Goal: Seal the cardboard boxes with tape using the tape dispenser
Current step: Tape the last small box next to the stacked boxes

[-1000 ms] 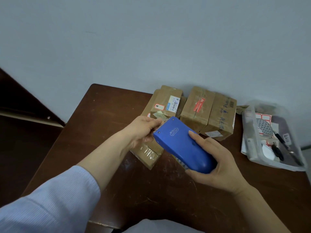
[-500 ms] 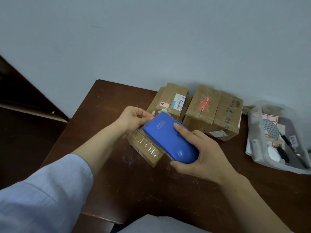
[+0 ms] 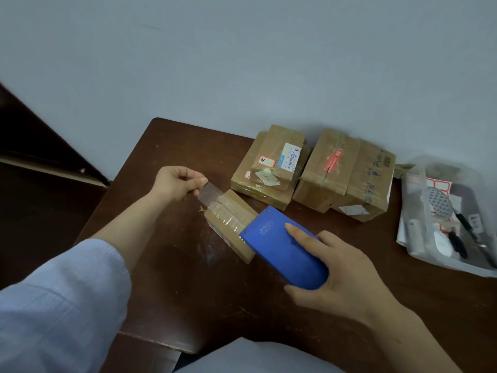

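A small flat cardboard box (image 3: 228, 216) lies on the dark wooden table (image 3: 188, 286) in the middle of the view. My right hand (image 3: 341, 275) grips a blue tape dispenser (image 3: 282, 251) whose front end rests on the box's near right end. A strip of clear tape (image 3: 209, 195) runs from the dispenser over the box top and past its far left end. My left hand (image 3: 174, 184) pinches the free end of that strip, held just above the table.
Taped cardboard boxes stand against the wall: a stacked pair (image 3: 271, 168) and a larger pair (image 3: 347, 176). A clear plastic bin (image 3: 446, 216) with labels, pens and small items sits at the right. The table's left and front edges are close.
My left hand has pulled the tape end out to the left past the box. The dispenser has slid back toward the box's near right end, uncovering the box top.
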`<state>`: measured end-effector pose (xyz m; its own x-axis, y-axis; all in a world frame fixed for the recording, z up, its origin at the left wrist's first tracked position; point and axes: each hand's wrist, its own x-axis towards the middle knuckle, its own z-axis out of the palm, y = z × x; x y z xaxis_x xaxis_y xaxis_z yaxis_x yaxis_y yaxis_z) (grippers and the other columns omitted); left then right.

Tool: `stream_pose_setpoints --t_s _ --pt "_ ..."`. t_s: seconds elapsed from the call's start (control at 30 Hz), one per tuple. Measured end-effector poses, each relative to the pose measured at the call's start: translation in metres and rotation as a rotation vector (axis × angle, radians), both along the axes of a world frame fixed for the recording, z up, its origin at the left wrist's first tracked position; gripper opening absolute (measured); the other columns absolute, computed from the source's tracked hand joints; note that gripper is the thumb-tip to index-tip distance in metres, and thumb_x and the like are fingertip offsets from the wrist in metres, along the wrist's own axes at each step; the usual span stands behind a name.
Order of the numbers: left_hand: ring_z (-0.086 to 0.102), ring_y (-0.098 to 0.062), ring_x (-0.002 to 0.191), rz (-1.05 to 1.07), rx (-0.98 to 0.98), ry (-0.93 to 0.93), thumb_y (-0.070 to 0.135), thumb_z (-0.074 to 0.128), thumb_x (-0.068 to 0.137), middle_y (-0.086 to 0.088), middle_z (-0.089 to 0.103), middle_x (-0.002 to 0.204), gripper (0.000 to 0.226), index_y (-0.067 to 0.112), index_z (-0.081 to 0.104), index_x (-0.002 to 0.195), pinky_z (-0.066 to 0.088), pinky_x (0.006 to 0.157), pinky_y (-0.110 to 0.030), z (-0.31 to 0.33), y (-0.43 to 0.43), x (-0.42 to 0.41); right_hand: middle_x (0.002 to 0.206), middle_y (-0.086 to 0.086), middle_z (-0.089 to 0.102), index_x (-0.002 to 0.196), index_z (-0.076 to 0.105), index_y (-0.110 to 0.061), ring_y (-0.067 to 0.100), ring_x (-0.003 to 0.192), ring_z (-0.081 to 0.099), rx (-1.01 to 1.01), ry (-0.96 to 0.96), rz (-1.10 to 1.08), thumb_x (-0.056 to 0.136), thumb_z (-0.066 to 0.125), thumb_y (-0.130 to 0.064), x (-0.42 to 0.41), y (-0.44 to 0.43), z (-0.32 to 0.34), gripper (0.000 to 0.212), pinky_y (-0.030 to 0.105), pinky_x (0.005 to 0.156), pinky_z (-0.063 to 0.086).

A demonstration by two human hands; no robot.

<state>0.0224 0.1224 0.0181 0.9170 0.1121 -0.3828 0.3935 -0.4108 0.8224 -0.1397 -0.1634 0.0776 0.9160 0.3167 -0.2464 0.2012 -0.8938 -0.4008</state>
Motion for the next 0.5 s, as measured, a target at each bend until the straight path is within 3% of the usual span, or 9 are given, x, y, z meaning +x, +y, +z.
stream_pose_setpoints --t_s 0.2,0.33,0.5 --pt "0.055 -0.001 0.045 0.003 -0.03 -0.03 0.012 0.072 0.082 -0.009 0.064 0.067 0.004 0.014 0.069 0.08 0.044 0.047 -0.01 -0.007 -0.003 0.001 0.103 -0.013 0.035 0.126 -0.018 -0.061 0.006 0.086 0.046 -0.046 0.049 0.002 0.052 0.026 -0.083 0.002 0.004 0.002 0.089 0.014 0.074 0.039" --pt "0.056 -0.009 0.055 0.011 -0.055 -0.036 0.01 0.071 0.082 -0.009 0.062 0.065 0.008 0.015 0.068 0.077 0.051 0.064 -0.019 -0.012 -0.007 0.001 0.104 -0.013 0.034 0.124 -0.024 -0.059 0.006 0.088 0.045 -0.081 0.073 0.002 0.05 0.02 -0.083 0.004 0.008 0.002 0.089 0.013 0.074 0.039" --pt "0.053 0.0 0.043 0.022 -0.061 -0.042 0.009 0.072 0.082 -0.005 0.06 0.058 0.01 0.015 0.068 0.075 0.043 0.048 -0.009 -0.021 -0.007 0.004 0.103 -0.013 0.033 0.123 -0.025 -0.058 0.006 0.088 0.046 -0.092 0.13 -0.012 0.048 0.018 -0.082 0.005 0.013 0.002 0.09 0.015 0.075 0.041"
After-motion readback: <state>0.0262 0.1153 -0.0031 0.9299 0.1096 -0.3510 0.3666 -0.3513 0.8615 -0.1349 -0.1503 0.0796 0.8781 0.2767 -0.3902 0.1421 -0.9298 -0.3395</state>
